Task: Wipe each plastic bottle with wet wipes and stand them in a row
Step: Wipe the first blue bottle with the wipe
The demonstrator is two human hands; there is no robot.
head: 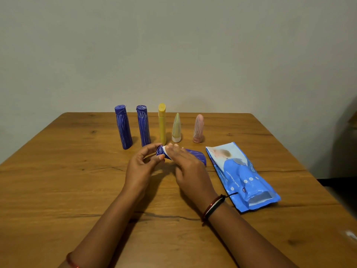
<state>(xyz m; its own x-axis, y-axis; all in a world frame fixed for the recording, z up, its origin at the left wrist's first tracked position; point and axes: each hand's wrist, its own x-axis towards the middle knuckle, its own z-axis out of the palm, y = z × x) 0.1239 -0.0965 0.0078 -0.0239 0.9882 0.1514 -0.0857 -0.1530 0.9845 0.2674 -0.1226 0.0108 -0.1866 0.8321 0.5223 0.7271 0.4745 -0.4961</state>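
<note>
Your left hand [143, 163] pinches the capped end of a blue bottle [195, 154] that lies on its side just above the table [77, 180], thumb and fingers curled round that end. Your right hand [185, 161] is wrapped over the bottle's middle, pressing a white wet wipe [166, 151] against it; only a small fold of the wipe shows between your two hands. The bottle's far end pokes out to the right of your right hand, pointing toward the wipes pack [241, 176], which lies flat on the table to your right.

Behind your hands, five bottles stand upright in a row: a tall blue bottle [123, 127] at the left, a second blue bottle [144, 125] beside it, then a slim yellow bottle [162, 124], a pale green cone-shaped bottle [176, 128] and a pink bottle [198, 129]. They stand apart from one another. Bangles [212, 206] circle your right wrist.
</note>
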